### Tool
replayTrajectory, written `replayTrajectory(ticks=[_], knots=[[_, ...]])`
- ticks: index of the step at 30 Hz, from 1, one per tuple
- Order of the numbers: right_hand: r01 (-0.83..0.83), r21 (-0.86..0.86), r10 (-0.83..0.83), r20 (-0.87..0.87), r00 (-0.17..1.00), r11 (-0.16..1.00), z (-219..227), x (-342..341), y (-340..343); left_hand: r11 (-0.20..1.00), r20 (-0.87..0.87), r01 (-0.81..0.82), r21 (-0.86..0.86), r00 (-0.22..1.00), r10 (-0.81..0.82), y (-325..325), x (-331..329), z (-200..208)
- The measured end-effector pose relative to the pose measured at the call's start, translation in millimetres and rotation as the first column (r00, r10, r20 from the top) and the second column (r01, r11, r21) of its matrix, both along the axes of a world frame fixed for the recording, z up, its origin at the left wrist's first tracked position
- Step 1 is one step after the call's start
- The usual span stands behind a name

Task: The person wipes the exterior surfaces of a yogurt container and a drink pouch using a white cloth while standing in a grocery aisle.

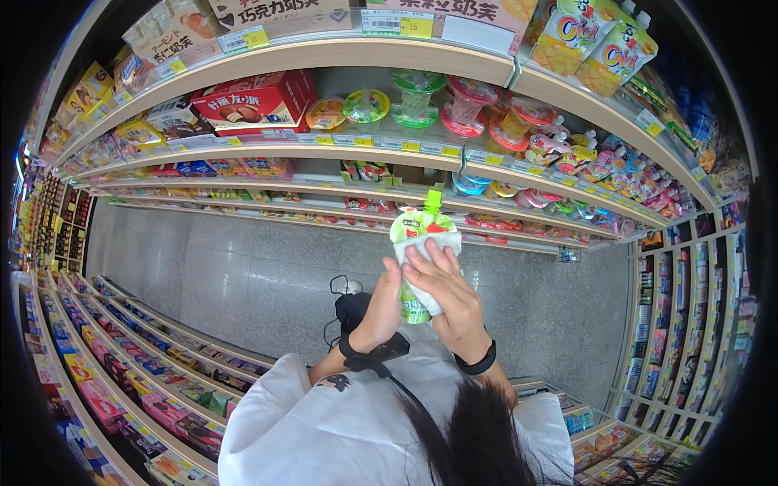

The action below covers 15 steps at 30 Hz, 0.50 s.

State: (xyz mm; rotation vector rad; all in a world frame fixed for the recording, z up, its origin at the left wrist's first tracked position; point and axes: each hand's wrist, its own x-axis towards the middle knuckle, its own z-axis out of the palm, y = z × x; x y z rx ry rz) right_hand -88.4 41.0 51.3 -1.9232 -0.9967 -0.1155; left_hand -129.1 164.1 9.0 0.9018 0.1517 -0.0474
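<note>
A green spout pouch [412,223] with a bright green cap is held up in front of my chest, its spout pointing away from me. My left hand [384,301] grips the pouch along its left edge, thumb on the near side and the other fingers hidden behind it. A folded white cloth [443,240] lies over the pouch's front, covering much of its right half. Pressing that cloth flat against the pouch is my right hand [455,301], its fingers slanting up and left over it. Both wrists wear dark bands.
Ahead stands a shelf [324,55] of packaged snacks, with a red box [258,101], jelly cups [417,97] and a row of spout pouches [600,162]. More shelving [113,356] runs behind me on the left, and another rack [677,316] is on the right. Grey floor [219,267] lies between.
</note>
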Motion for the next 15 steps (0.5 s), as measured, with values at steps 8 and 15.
replayTrajectory(ticks=[8,15], knots=[[-0.129,0.01,0.129,-0.125,0.984,0.992,-12,-14,-17,0.987,-0.013,0.081,-0.14,0.996,-0.083,6,0,-5],[-0.084,0.273,0.153,-0.244,0.958,0.958,-20,-15,-36,1.0,-0.008,0.01,0.018,1.0,-0.01,2,-1,-1]])
